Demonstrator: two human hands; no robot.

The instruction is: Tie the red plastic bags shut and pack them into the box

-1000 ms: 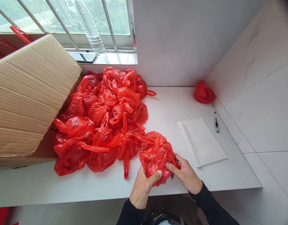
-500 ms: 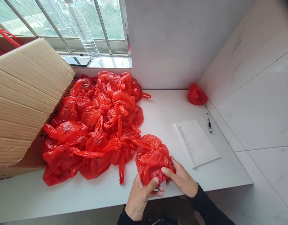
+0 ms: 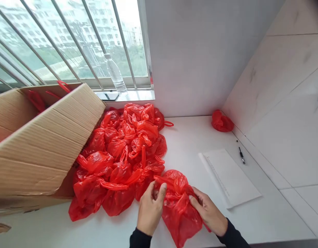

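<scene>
A crinkled red plastic bag (image 3: pixel 182 213) with a gathered, knotted top lies at the front of the white table, between my two hands. My left hand (image 3: pixel 150 208) is at its left side, thumb and fingers closed around the loose handle end. On the other side my right hand (image 3: pixel 210 212) grips the gathered plastic, thumb on top and fingers partly behind it. What the bag contains is hidden by the plastic. Just left of my left hand begins a heap of similar tied red bags (image 3: pixel 122 148).
An open cardboard box (image 3: pixel 45 148) with red bags inside stands at the left. A paper pad (image 3: pixel 232 177), a pen (image 3: pixel 242 155) and another red bag (image 3: pixel 222 121) lie to the right. A water bottle (image 3: pixel 116 75) and a phone (image 3: pixel 109 96) are on the windowsill.
My view has tilted up, so the scene sits lower. My hands moved from the bag's lower edge to its gathered top and handle, and its lower part now spreads toward me.
</scene>
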